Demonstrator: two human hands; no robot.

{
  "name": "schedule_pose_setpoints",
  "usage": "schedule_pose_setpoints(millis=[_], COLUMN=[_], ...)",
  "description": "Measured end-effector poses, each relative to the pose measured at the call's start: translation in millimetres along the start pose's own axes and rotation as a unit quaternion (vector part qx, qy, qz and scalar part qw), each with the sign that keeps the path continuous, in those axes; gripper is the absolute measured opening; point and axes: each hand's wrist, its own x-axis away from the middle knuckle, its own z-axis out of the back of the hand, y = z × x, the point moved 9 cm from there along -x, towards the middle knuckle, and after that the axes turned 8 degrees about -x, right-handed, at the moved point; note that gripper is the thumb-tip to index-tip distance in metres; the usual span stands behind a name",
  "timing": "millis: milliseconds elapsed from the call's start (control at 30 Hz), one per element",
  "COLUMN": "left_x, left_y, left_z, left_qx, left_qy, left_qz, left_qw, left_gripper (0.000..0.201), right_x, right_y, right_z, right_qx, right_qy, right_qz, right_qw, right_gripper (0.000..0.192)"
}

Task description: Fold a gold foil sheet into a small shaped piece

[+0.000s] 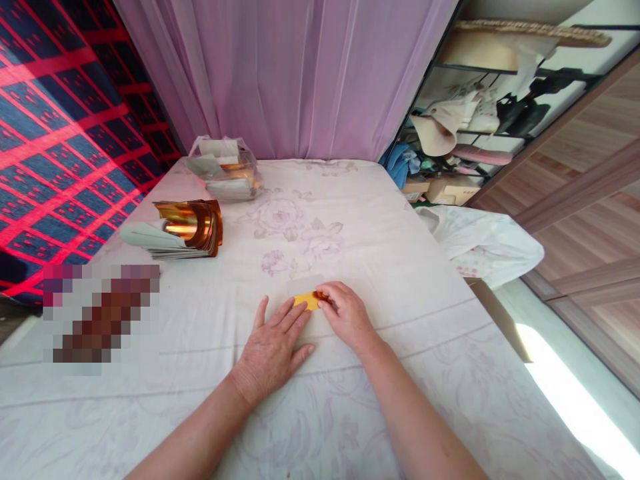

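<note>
A small sheet of amber film (306,301) lies on the tablecloth in front of me. Flat on the table, my left hand (274,343) has its fingers spread, with fingertips resting on the film's left end. My right hand (345,310) pinches the film's right end, which looks darker and bent up between thumb and fingers. A pale, see-through sheet (304,283) shows just behind the film. Farther off to the left stands a stack of curled amber film sheets (203,227) with pale backing sheets (155,240) fanned out beside it.
A clear plastic bag (227,170) with more sheets sits at the table's far left. A blurred-out patch (103,317) covers something at the left edge. Right of the flowered tablecloth (400,267) are a white bag (493,243) and a loaded shelf rack (480,137).
</note>
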Motion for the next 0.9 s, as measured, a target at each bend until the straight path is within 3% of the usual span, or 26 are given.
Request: schedule_pose_setpoints(millis=[667, 900], left_x=[15.9, 15.6], left_y=[-21.3, -27.1], left_z=[7.5, 24.2], left_qx=[0.002, 0.006], left_qy=[-0.01, 0.012], left_qz=[0.019, 0.04], left_qw=[1.0, 0.999], left_gripper=[0.047, 0.042], right_x=[-1.2, -0.9], right_y=[-2.6, -2.8], right_z=[2.8, 3.1], right_qx=[-0.017, -0.015], right_qy=[0.014, 0.016], right_qz=[0.013, 0.015], right_qw=[1.0, 1.0], right_gripper=[0.017, 0.017])
